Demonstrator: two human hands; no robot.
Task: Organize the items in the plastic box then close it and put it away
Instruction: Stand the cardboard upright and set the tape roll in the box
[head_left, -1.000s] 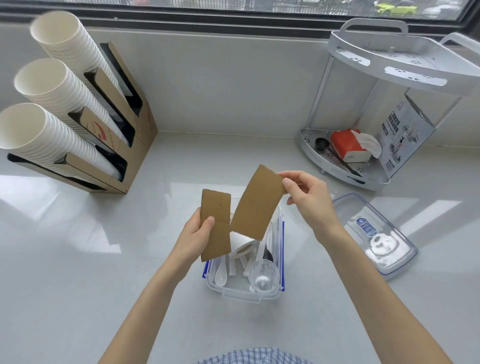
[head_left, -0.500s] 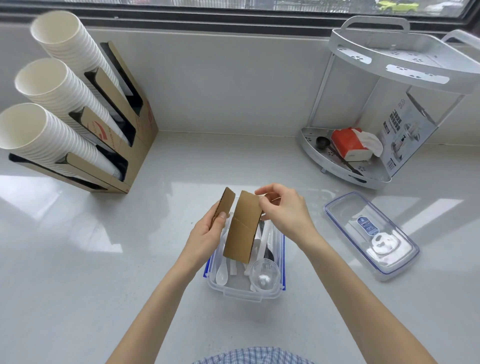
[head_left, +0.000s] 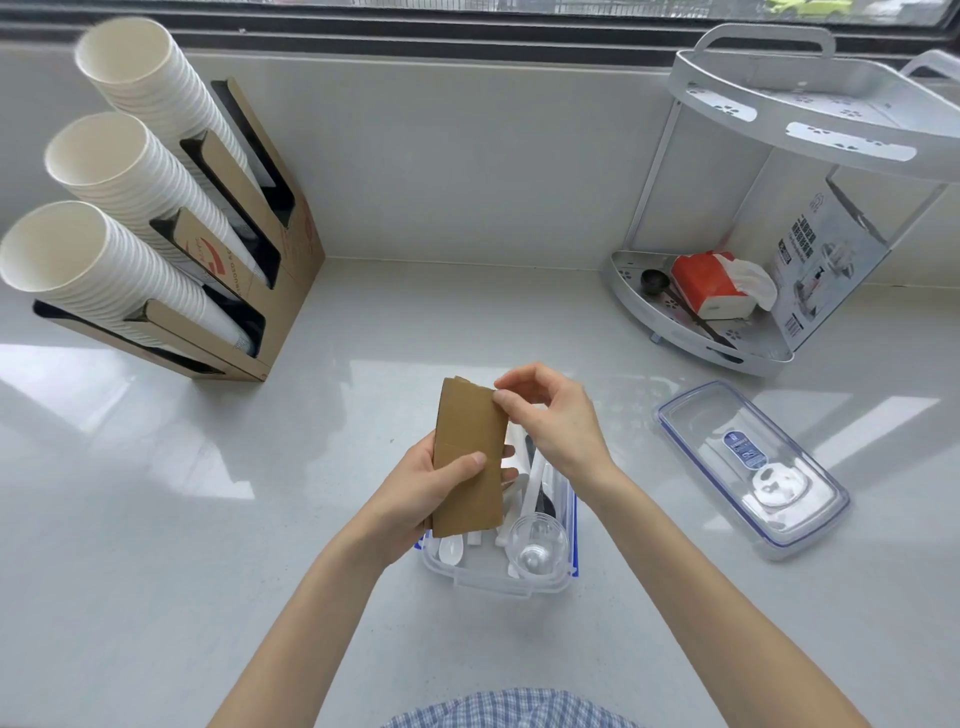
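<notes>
Two brown cardboard cup sleeves (head_left: 469, 457) are stacked flat together above the clear plastic box (head_left: 498, 581). My left hand (head_left: 423, 486) grips the stack from the left, thumb across its front. My right hand (head_left: 553, 421) pinches the stack's upper right corner. The box stands on the counter below my hands and holds white plastic spoons (head_left: 451, 550), a small clear cup (head_left: 536, 543) and other cutlery, partly hidden by the sleeves. Its clear blue-trimmed lid (head_left: 748, 467) lies on the counter to the right.
A cardboard dispenser (head_left: 249, 291) with three rows of white paper cups stands at the back left. A white two-tier corner rack (head_left: 779, 218) at the back right holds a red tissue pack, a black scoop and a printed box. A window runs along the back.
The two sleeves, held apart one in each hand a second ago, have been brought together into one stack. My right hand moved left and down to the stack's top corner.
</notes>
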